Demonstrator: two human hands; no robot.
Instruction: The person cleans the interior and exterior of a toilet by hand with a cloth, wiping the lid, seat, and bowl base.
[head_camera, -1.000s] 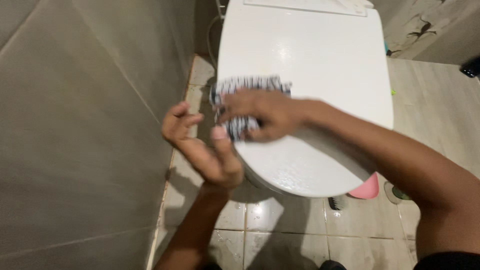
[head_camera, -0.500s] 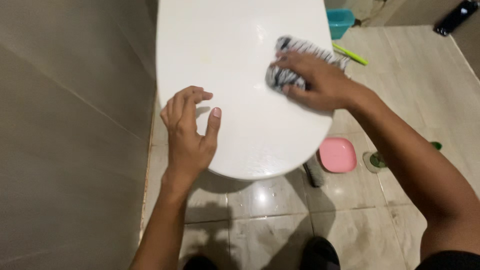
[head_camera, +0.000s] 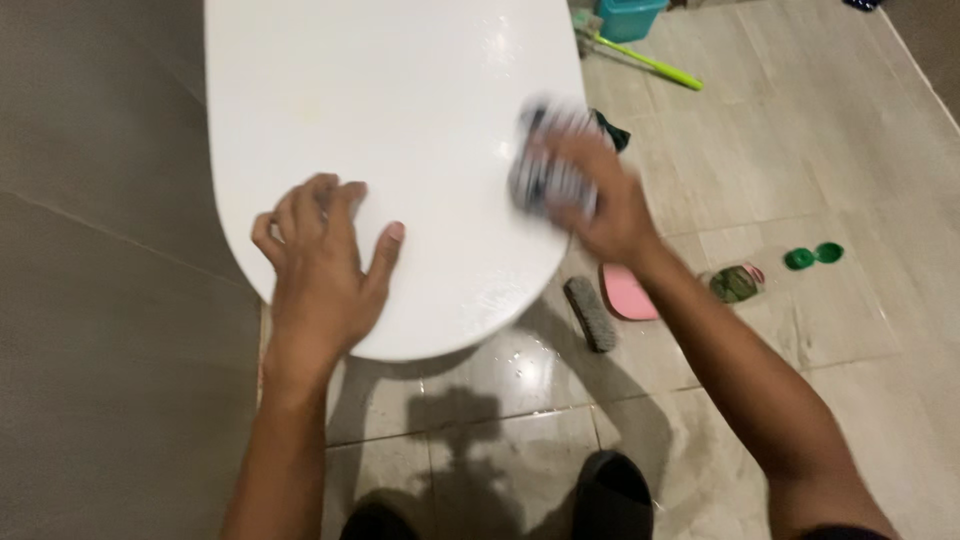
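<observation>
While my two hands work on the closed white lid, the entries stand as follows:

Right hand: my right hand (head_camera: 598, 205) sits at the right of the frame's centre, fingers curled and pressed down on a striped black-and-white cloth (head_camera: 548, 165); motion blur hides how each finger lies.

Cloth: bunched under those fingers, on the right edge of the toilet lid (head_camera: 400, 130), partly hanging past the rim.

Left hand: my left hand (head_camera: 325, 265) lies flat on the lid's lower left part, fingers spread, thumb out to the right; it holds nothing.

Progress: the lid looks glossy, with fine droplets near its lower edge, so I judge the wiping well along; a faint yellowish mark shows in the upper left of the lid; the right rim is what I judge to be in hand now.

Surface: smooth white plastic, rounded front, shiny under the light.

Room: grey wall tiles at left; wet pale floor tiles (head_camera: 800, 150) at right and below; a scrubbing brush (head_camera: 591, 313) and pink dish (head_camera: 630, 293) just beside the lid's lower right; green caps (head_camera: 813, 255) further right; a teal tub (head_camera: 628, 17) and green-handled tool (head_camera: 650, 62) at upper right.
</observation>
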